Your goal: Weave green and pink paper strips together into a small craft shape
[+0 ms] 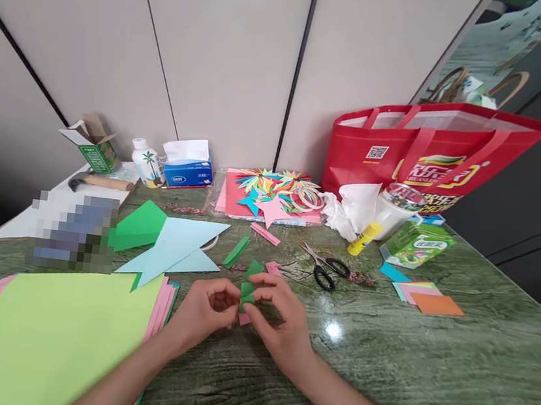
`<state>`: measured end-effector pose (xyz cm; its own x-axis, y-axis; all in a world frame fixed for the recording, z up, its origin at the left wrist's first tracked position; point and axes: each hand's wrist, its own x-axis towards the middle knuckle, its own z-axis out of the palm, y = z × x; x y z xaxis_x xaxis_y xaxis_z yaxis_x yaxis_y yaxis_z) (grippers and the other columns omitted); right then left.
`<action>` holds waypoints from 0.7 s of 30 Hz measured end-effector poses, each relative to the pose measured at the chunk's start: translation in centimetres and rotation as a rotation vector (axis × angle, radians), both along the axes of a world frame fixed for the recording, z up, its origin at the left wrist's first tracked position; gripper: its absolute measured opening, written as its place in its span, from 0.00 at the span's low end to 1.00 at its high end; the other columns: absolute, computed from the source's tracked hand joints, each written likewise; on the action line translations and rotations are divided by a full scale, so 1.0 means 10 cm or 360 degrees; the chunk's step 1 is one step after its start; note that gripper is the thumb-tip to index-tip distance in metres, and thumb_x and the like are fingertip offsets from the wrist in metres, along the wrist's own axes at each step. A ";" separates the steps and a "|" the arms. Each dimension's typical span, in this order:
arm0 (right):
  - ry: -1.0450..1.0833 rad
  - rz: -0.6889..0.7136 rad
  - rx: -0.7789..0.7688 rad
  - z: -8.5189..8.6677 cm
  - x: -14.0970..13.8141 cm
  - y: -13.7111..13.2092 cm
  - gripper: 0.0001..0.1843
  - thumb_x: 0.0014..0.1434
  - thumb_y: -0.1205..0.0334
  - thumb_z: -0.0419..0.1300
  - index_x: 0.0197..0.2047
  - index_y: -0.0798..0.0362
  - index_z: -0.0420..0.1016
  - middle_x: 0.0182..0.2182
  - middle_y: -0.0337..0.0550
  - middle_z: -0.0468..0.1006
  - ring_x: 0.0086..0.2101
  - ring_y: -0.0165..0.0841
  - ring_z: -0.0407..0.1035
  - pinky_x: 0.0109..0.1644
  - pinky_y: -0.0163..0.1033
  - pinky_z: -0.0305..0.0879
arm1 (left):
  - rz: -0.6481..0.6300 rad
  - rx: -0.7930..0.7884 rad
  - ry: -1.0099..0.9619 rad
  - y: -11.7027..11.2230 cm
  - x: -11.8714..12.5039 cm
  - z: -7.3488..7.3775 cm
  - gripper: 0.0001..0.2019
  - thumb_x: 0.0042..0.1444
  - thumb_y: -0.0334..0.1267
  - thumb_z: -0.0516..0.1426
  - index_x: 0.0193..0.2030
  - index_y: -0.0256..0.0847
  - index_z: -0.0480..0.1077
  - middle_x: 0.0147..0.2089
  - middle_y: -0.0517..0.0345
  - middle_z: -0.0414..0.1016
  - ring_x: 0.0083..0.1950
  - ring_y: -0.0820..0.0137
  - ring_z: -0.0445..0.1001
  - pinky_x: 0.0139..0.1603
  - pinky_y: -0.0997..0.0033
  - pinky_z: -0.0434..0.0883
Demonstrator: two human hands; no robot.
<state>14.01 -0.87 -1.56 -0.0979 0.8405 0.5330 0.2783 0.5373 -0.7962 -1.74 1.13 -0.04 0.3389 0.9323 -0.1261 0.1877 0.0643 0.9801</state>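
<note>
Between my two hands, just above the table, is a small folded green paper strip [248, 288] with a bit of pink paper [243, 319] below it. My left hand [202, 312] pinches its left edge with thumb and fingers. From the other side, my right hand [283, 319] grips it, thumb low and fingertips along the top. The fingers partly hide the folds. Just beyond lie a folded green strip [236, 253], a folded pink strip [265, 234] and a small pink piece [273, 268]. Black-handled scissors [325, 268] rest open to the right.
Coloured sheets [61, 334] cover the near left, with pale blue paper shapes [181, 247] behind. Paper stars [272, 209], a tissue box [188, 171] and a bottle [147, 164] stand along the back. Rightward are a glue stick [364, 239], green carton [416, 245], red bag [368, 168] and paper squares [440, 305].
</note>
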 end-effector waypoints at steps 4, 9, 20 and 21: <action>0.0146 0.0045 -0.0346 -0.01 -0.01 0.01 0.05 0.51 0.69 0.58 0.34 0.54 0.69 0.38 0.46 0.73 0.34 0.31 0.69 0.37 0.36 0.69 | -0.0093 0.0031 0.0040 0.00 0.00 0.03 0.03 0.43 0.29 0.55 0.26 0.36 0.71 0.21 0.63 0.67 0.19 0.77 0.65 0.21 0.77 0.63; 0.0336 0.0000 -0.0517 -0.05 -0.02 0.04 0.08 0.52 0.66 0.58 0.38 0.53 0.70 0.33 0.43 0.73 0.30 0.29 0.68 0.32 0.34 0.69 | -0.0102 0.0066 -0.0011 0.00 0.02 0.12 0.06 0.49 0.36 0.55 0.27 0.37 0.72 0.25 0.61 0.70 0.23 0.75 0.69 0.27 0.75 0.67; 0.0329 -0.0066 -0.0376 -0.01 0.01 0.05 0.06 0.52 0.65 0.60 0.35 0.51 0.76 0.31 0.42 0.76 0.31 0.30 0.70 0.30 0.31 0.67 | 0.0125 -0.0181 -0.0288 -0.04 0.09 0.11 0.08 0.45 0.38 0.61 0.27 0.34 0.70 0.24 0.55 0.77 0.26 0.68 0.75 0.29 0.70 0.73; 0.0329 -0.0081 -0.0363 0.00 0.01 0.05 0.05 0.52 0.65 0.60 0.34 0.51 0.76 0.30 0.42 0.76 0.30 0.29 0.70 0.30 0.31 0.67 | 0.0137 -0.0199 -0.0296 -0.05 0.09 0.11 0.09 0.45 0.38 0.62 0.27 0.34 0.70 0.24 0.54 0.77 0.26 0.67 0.76 0.29 0.69 0.73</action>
